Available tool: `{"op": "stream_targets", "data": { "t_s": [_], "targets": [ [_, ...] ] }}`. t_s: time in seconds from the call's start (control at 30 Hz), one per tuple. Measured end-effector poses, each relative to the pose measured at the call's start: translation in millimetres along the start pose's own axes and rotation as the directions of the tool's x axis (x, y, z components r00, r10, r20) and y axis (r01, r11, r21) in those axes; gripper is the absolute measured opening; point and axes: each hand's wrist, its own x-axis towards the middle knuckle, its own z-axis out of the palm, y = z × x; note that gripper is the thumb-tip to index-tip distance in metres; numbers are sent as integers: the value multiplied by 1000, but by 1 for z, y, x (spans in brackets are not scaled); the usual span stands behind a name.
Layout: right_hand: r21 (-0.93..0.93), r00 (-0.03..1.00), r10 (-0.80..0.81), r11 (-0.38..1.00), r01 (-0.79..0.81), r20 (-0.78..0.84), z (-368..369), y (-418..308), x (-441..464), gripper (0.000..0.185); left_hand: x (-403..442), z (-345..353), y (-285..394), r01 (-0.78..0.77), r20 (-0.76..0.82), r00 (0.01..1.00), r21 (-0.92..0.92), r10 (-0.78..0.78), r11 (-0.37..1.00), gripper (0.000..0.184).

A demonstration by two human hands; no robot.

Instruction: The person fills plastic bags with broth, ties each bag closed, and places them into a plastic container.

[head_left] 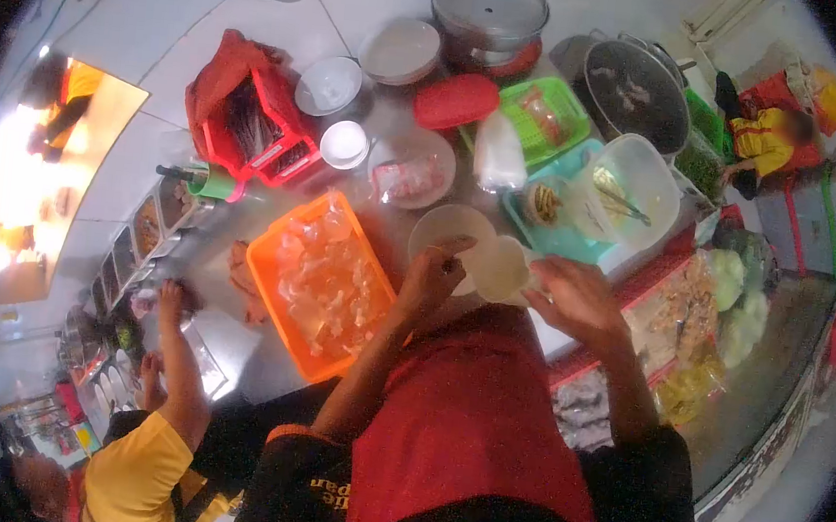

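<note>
My left hand point(431, 278) is closed, its fingers curled at the near left rim of a pale round bowl point(433, 225). What those fingers hold, if anything, is not clear. My right hand point(579, 297) grips a pale cup-like scoop point(499, 270), which is tilted over the bowl's right side. Left of the bowl lies an orange tray point(262, 247) with many small clear plastic bags point(327, 283) in it. Just beyond the bowl is a plate point(436, 149) bearing a plastic-wrapped reddish packet point(409, 179).
A teal tray point(519, 208) holds a clear tub point(650, 167) and a small jar point(542, 202). Behind are a green basket point(574, 126), a pot point(637, 91), bowls point(400, 51) and a red crate point(251, 127). A co-worker in yellow point(141, 470) works at left; another person point(769, 138) is far right.
</note>
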Motion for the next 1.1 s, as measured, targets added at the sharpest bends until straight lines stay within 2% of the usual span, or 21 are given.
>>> {"op": "stream_targets", "data": {
  "t_s": [0.03, 0.1, 0.23, 0.33, 0.43, 0.53, 0.57, 0.6, 0.7, 0.73, 0.83, 0.87, 0.97, 1.1],
  "targets": [
    [-41, 999, -4, 999, 6, 36, -1, -3, 5, 31, -1, -2, 4, 41, 27, 999, -9, -40, 999, 41],
    [-97, 999, -7, 995, 11, 48, -1, -7, 10, 32, -3, -3, 10, 25, -1, 1000, 8, -25, 1000, 41],
    [-170, 997, 23, 985, -10, 75, -7, -17, 17, 34, -5, -4, 7, -85, -61, 994, 6, 86, 996, 41],
    [-72, 999, -12, 997, 14, 40, -1, -5, 18, 30, -4, -6, 13, 42, -24, 999, -8, -42, 999, 39],
    [60, 986, 141, 987, -146, 88, -1, 13, 12, 33, 2, -3, -1, -8, -57, 998, -21, 7, 1000, 40],
    [276, 955, 296, 917, -288, 15, 1, 32, -9, 27, 9, -2, -31, -135, -139, 982, -17, 131, 991, 39],
    [332, 934, 356, 883, -331, -15, 9, 44, -19, 25, 9, -3, -34, -104, -155, 983, -28, 98, 994, 39],
    [439, 940, 334, 856, -272, -69, 29, 73, -34, 26, 6, -7, -26, -73, -169, 983, -39, 66, 997, 39],
    [518, 911, 396, 806, -286, -114, 11, 71, -53, 23, 9, -13, -29, -60, -192, 980, -71, 45, 996, 39],
    [612, 869, 491, 706, -356, -60, 19, 80, -61, 22, 10, -16, -31, -68, -197, 979, -80, 51, 994, 38],
    [451, 850, 517, 786, -423, -103, 18, 88, -68, 21, 12, -22, -33, 38, -142, 988, -129, -56, 991, 38],
    [547, 835, 531, 746, -379, -145, 31, 99, -70, 20, 13, -21, -32, 15, -147, 989, -134, -35, 991, 37],
    [557, 825, 563, 700, -446, -47, 44, 113, -69, 19, 10, -24, -30, -28, -174, 985, -145, 3, 989, 37],
    [459, 839, 538, 767, -448, -81, 50, 111, -58, 24, 11, -18, -28, -42, -188, 982, -247, -6, 968, 37]
  ]
}}
